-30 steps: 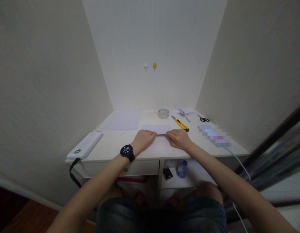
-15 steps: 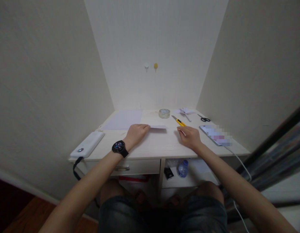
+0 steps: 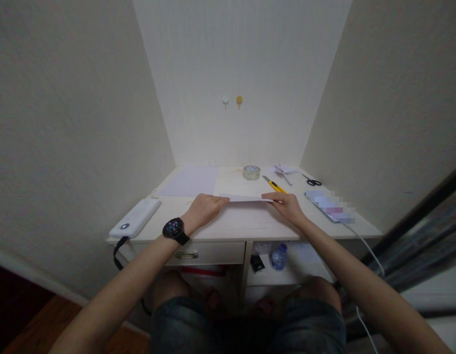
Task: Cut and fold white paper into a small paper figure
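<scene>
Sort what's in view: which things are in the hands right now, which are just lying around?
In hand:
- left hand and right hand, each at one end of the folded paper

Lying about on the desk:
- paper sheet
- tape roll
- yellow utility knife
- scissors
- paper scraps
- phone
- white power bank

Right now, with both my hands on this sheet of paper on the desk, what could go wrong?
The utility knife lies just behind your right hand; a stray reach could brush its blade end. The paper is held only at its ends, between the right hand and the left hand, so it may slip or crease unevenly. The phone sits near the desk edge with its cable hanging; your right arm could snag it.
</scene>
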Demonstrator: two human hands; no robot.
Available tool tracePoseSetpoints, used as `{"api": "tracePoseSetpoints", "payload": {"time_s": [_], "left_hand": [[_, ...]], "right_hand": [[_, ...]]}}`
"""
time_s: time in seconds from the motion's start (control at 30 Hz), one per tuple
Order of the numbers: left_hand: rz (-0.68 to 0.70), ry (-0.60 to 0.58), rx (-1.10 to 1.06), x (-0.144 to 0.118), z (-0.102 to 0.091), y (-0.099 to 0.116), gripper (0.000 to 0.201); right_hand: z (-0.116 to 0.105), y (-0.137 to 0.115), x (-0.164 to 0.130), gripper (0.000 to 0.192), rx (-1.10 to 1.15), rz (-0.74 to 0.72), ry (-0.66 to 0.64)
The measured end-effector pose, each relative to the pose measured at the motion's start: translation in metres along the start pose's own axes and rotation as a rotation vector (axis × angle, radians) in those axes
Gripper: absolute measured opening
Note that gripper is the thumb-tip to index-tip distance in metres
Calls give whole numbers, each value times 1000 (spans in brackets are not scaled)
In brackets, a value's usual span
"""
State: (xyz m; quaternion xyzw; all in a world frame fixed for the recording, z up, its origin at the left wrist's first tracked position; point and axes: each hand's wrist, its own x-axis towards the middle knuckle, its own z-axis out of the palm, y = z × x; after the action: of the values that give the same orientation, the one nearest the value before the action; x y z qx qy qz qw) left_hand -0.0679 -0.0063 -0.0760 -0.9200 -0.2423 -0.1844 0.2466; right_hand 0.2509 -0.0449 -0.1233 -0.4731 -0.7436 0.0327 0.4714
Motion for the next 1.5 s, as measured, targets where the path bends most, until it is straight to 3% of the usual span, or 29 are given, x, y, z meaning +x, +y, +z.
{"api": "tracePoseSetpoints", "payload": {"time_s": [0.1,0.27,0.43,0.57,0.63,0.7,0.8,0.9,0.97,1.07,1.2,1.5], "left_hand": [[16,-47,28,-17,5,0,28],[-106,-139,17,-30,5,3,23],[-280,-50,-22,-13,1,23,33],[-400,1,30,12,0,39,32],[-365,-4,-32,24,4,41,31],[-245,-40,-144,34,11,39,32],[-102,-188,-315,45,28,34,44],[-169,-384,-396,48,45,31,57],[-216,-437,-415,47,52,31,61],[-253,-418,-411,44,56,32,62],[-283,-380,-392,42,56,34,60],[-355,-393,-335,43,55,35,70]], "right_hand": [[-6,12,-13,25,-50,75,-27],[-10,21,-20,31,-118,93,-93],[-4,16,-19,47,-136,17,-212],[-3,13,-22,53,-99,64,-248],[-5,13,-21,52,-75,103,-235],[-9,13,-15,47,-139,199,-158],[-14,15,6,39,-447,422,16],[-12,22,31,40,-620,492,21],[-7,29,44,41,-713,576,-22],[2,39,55,46,-803,660,-74],[7,45,55,40,-821,639,-115],[-8,26,15,35,-837,582,-154]]}}
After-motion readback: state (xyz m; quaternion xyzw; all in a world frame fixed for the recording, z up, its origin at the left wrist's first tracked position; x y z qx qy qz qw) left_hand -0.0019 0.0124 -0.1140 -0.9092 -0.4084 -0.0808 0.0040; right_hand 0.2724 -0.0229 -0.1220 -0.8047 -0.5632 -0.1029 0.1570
